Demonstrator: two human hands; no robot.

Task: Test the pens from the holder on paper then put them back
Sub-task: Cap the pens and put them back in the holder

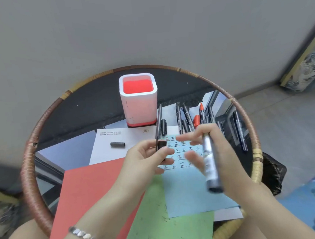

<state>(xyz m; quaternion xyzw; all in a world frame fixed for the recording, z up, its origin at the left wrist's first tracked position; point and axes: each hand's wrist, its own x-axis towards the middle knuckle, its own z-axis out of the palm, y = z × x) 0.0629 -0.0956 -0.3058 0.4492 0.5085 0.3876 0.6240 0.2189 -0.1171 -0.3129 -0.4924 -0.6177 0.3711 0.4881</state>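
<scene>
A white holder (139, 102) with a red inside stands empty at the back of the round table. My right hand (215, 149) grips a thick grey marker (211, 162), blurred by motion, above the light blue paper (190, 187) covered in black test marks. My left hand (146, 157) pinches a small black cap (162, 146) just left of the marker. Several pens (188, 117), one with a red tip, lie in a row right of the holder. One thin dark pen (158, 123) leans across the white sheet (107, 150).
A loose black cap (117, 144) lies on the white sheet. Red paper (91, 190) and green paper (170, 227) overlap at the front. The table has a woven raised rim (30, 175). One more pen (240, 131) lies near the right rim.
</scene>
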